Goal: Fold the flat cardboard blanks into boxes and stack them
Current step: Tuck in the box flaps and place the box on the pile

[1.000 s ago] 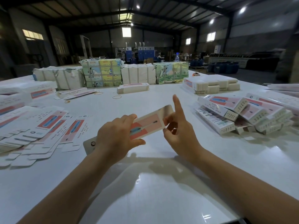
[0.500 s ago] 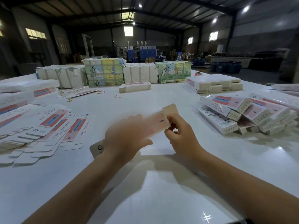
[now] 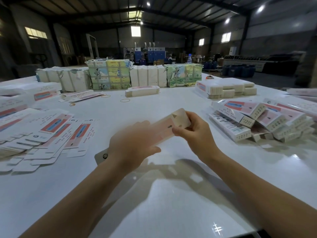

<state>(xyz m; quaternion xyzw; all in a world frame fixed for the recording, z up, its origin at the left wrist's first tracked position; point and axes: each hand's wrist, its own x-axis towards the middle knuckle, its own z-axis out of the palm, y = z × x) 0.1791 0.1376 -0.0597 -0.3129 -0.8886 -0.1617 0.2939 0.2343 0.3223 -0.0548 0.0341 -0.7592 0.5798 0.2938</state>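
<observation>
Both hands hold one long pink-and-white cardboard box (image 3: 167, 125) above the middle of the white table (image 3: 171, 203). My left hand (image 3: 132, 143) grips its near end, with a flap sticking out below the wrist. My right hand (image 3: 193, 133) pinches the far end, where the end flap stands up. A fanned pile of flat blanks (image 3: 51, 134) lies at the left. A heap of folded boxes (image 3: 257, 121) sits at the right. The box and left hand are motion-blurred.
Wrapped bundles of cartons (image 3: 109, 76) line the far edge, and a stack of white blanks (image 3: 226, 89) stands at the back right. One folded box (image 3: 142, 91) and loose rubber bands (image 3: 125, 100) lie mid-table. More boxes lie at the far left (image 3: 25, 98).
My right index finger, raised a second ago, has curled down onto the box's far end. The box has tilted a little and both hands have shifted slightly.
</observation>
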